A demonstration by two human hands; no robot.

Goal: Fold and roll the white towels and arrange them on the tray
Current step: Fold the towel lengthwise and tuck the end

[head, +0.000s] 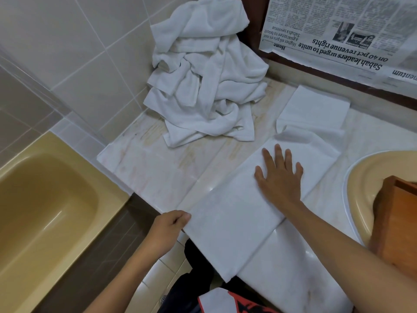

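On the desk [158, 175], right hand [279, 175] flat on towel [225, 222], left hand [171, 224] pinching its corner; pull taut, align edges before rolling.

Showed a polished, glossy stone countertop [162, 177], pale and faintly stained. Carried matt white cloth: smooth and flat in the folded towel [225, 227] at the countertop's front, soft and creased in the heap of towels [203, 86] at its rear. Left of the countertop, presented a glossy, smooth yellow bathtub [45, 211]; behind it, satin-glazed ceramic wall tiles [67, 41]; above it, a matt paper newspaper [338, 30]. At the countertop's right, included a glossy beige basin [358, 181] and a smooth-grained wooden tray [399, 222].
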